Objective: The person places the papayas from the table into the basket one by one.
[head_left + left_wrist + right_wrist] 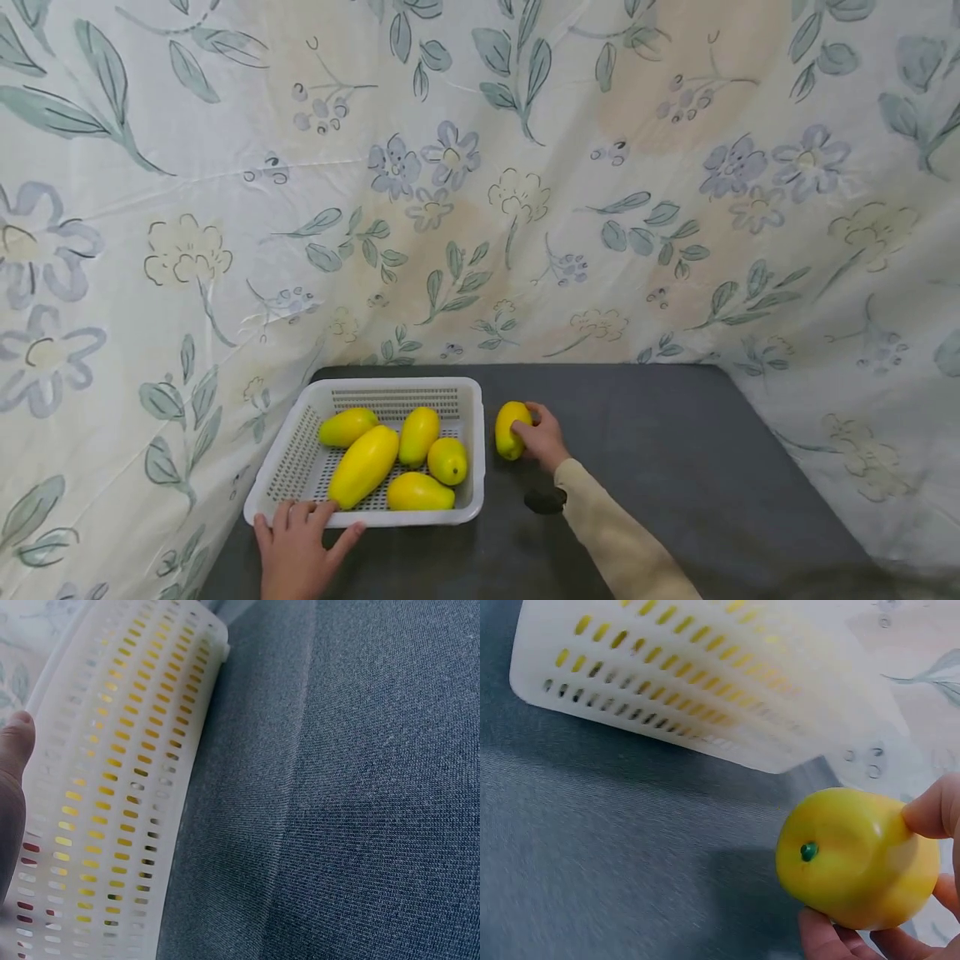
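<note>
Floral cloth hangs behind a dark grey counter. Just right of the white slotted plastic basket holding five yellow fruits, the right hand pinches a yellow plastic fruit. The left hand, fingers spread, rests on the basket's near rim.

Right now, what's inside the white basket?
Five yellow fruits lie inside the basket, some touching. The basket floor beneath them is covered. A sixth fruit is outside, in the right hand.
</note>
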### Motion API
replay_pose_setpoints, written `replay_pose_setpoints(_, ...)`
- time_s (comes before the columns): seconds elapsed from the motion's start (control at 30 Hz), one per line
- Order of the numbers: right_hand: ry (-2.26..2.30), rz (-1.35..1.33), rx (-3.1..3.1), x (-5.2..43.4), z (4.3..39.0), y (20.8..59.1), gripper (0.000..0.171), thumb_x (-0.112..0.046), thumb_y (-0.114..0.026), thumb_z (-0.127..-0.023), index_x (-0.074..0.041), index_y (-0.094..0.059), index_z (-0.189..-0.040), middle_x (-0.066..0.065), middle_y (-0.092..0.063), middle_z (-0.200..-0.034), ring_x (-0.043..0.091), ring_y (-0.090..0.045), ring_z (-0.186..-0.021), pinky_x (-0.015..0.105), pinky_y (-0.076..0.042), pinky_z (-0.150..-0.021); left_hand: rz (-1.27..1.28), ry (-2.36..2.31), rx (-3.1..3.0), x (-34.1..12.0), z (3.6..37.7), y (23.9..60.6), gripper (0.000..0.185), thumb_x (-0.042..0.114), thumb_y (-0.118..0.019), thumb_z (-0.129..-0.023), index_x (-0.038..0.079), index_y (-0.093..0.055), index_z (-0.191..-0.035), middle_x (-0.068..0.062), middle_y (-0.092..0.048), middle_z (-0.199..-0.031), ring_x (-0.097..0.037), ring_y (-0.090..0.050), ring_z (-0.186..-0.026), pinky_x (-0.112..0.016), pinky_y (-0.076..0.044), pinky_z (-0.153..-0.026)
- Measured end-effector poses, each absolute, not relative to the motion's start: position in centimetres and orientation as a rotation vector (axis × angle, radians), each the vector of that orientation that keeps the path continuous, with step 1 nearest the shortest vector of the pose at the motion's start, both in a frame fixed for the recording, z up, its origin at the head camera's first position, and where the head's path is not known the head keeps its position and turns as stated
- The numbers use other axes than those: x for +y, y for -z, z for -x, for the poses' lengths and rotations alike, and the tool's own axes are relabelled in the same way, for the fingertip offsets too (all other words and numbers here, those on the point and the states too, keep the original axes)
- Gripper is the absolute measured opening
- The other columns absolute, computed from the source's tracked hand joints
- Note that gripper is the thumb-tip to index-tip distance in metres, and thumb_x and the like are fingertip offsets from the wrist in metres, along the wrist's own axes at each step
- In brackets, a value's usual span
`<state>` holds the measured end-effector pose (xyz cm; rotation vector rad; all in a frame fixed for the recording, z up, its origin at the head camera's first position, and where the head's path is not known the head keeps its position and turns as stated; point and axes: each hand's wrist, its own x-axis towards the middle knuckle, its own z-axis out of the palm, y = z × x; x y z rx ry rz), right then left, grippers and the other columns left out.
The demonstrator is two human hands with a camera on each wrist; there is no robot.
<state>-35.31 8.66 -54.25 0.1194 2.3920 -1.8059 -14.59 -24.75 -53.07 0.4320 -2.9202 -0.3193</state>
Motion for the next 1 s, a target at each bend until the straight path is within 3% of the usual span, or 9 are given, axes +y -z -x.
replay_pose_setpoints(0.17, 1.949, -0.104, 2.26, 10.6, 35.0, 52.6, 0.069, -0.019, -0.064, -0.092, -0.007, -0.037, -0.154, 0.03, -0.046, -0.147, 0.038, -0.067, -0.107, 0.044, -0.063, -0.076, -0.428, 0.318, -2.917, -24.8, 14.5, 52.8, 0.076, 0.074, -0.065, -0.083, 0.007, -0.07, -0.119, -0.024, -0.062, -0.117, -0.053, -0.04, -0.126, -0.08, -0.006, -0.112)
replay_pose_setpoints(0.43, 2.09, -0.041, 2.121, 12.0, 34.4, 48.7, 0.068, -0.014, -0.06, -0.096, -0.01, -0.03, -0.157, 0.026, -0.038, -0.155, 0.045, -0.057, -0.126, 0.052, -0.06, -0.091, -0.419, 0.321, -2.912, -24.9, 14.6, 53.1, 0.082, 0.078, -0.064, -0.081, 0.006, -0.071, -0.118, -0.025, -0.062, -0.115, -0.053, -0.041, -0.123, -0.081, -0.005, -0.112)
replay_pose_setpoints(0.8, 2.103, 0.034, 2.126, 12.0, 33.8, 44.9, 0.065, -0.016, -0.062, -0.096, -0.014, -0.035, -0.155, 0.023, -0.041, -0.153, 0.039, -0.061, -0.121, 0.044, -0.062, -0.087, -0.409, 0.322, -2.899, -24.8, 14.6, 53.2, 0.075, 0.073, -0.067, -0.081, 0.006, -0.071, -0.115, -0.024, -0.062, -0.113, -0.053, -0.042, -0.121, -0.081, -0.006, -0.111)
replay_pose_setpoints(1.0, 2.141, 0.083, 2.113, 11.3, 32.8, 43.5, 0.064, -0.012, -0.06, -0.098, -0.012, -0.034, -0.156, 0.025, -0.043, -0.15, 0.04, -0.062, -0.119, 0.045, -0.062, -0.087, -0.401, 0.343, -2.917, -24.9, 14.6, 53.1, 0.077, 0.075, -0.065, -0.08, 0.007, -0.071, -0.115, -0.024, -0.062, -0.113, -0.054, -0.042, -0.122, -0.081, -0.006, -0.11)
